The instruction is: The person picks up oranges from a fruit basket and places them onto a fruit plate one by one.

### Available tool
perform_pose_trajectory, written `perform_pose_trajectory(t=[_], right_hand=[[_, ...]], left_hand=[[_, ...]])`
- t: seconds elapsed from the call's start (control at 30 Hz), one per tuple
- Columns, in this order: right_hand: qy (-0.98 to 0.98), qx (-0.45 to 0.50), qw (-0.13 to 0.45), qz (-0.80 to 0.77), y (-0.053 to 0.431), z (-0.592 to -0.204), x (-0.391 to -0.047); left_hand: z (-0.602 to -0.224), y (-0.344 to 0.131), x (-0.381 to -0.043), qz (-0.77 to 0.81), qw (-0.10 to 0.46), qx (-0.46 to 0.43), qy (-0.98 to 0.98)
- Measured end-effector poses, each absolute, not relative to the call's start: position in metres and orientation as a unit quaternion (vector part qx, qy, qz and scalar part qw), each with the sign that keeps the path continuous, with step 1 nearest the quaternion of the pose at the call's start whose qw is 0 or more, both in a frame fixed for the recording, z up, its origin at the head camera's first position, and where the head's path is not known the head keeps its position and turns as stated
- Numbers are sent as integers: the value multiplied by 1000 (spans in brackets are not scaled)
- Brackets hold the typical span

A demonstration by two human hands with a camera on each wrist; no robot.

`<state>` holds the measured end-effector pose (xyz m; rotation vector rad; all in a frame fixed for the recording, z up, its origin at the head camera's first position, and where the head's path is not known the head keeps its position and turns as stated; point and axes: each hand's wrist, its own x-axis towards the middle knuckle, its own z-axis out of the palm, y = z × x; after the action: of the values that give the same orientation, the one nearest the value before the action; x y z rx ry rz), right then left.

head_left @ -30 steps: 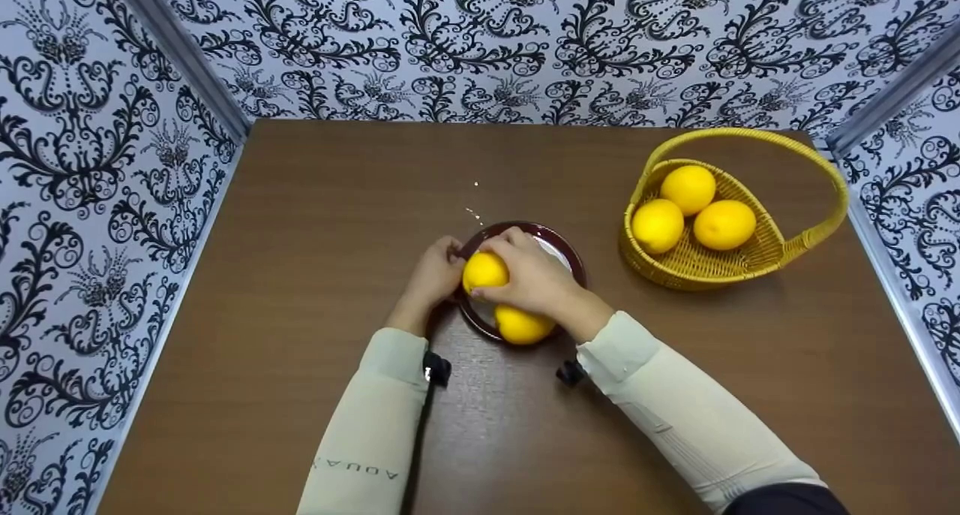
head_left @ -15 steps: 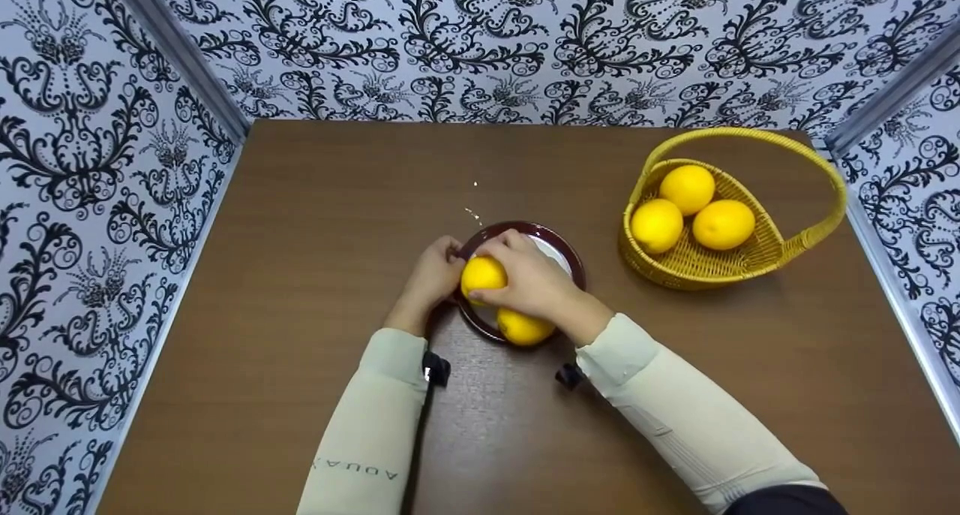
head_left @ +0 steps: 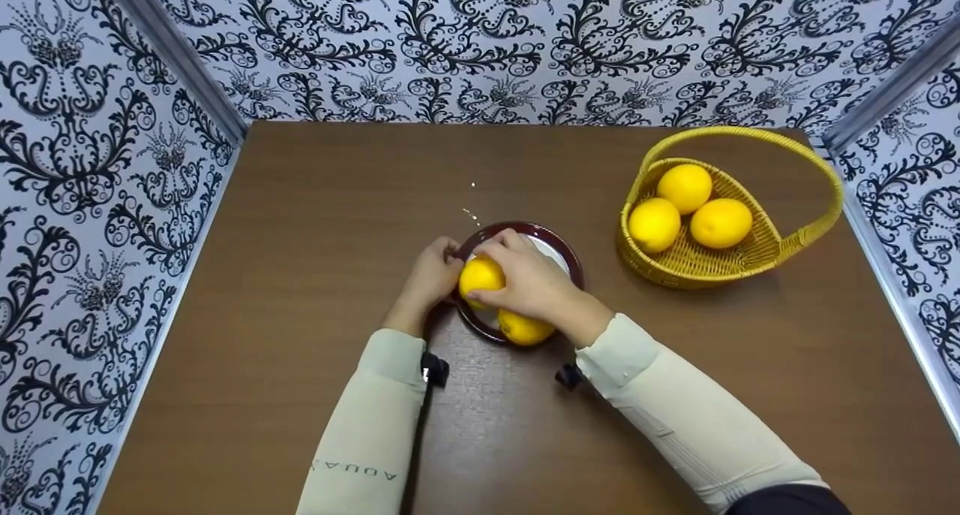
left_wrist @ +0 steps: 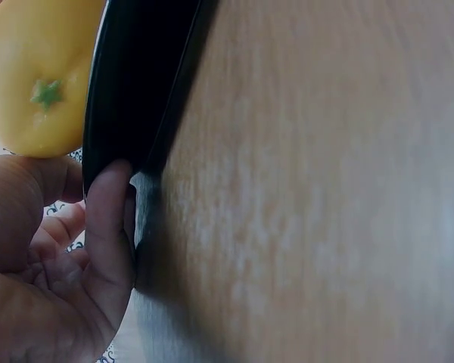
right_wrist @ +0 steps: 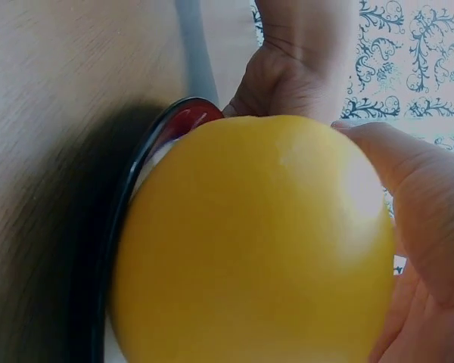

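Holding a lemon (head_left: 481,278) at the plate (head_left: 566,247) with right hand (head_left: 529,282), pinching its rim with left hand (head_left: 429,277); seemingly partway, with second lemon (head_left: 525,329) plated, three left in basket (head_left: 679,276) near counter's (head_left: 337,200) far right corner.

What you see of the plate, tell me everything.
The plate is round, with a glossy dark red-brown rim and a white middle; it looks glazed, but ceramic or plastic I cannot tell. In the wrist views its outer side looks nearly black. It is face up near the middle of the table, the left hand pinching its left edge. One yellow fruit lies on its near side; the right hand holds another fruit over its left part, contact there unclear.
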<state>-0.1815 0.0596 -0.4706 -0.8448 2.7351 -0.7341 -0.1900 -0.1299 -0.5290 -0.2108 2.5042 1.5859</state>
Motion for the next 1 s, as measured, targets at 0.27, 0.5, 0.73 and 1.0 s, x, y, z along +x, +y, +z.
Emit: perform_pose_trajectory(t=[0.27,0.5,0.73,1.0], right_hand=[[925,-285,91,-232,61,-464,-179],[931,-281,74,-221,65,-452,-178],[932,-276,58,-229,74,-440,-177],[930,-267,33,-249,88,-427,-177]], left_hand=[[-529,-129,-189,553,98,-81,824],[-529,-129,-190,538,101,-85,833],[-530,-129,-190,534,102,-87,835],[-530,-129,-191,536,106,-88,833]])
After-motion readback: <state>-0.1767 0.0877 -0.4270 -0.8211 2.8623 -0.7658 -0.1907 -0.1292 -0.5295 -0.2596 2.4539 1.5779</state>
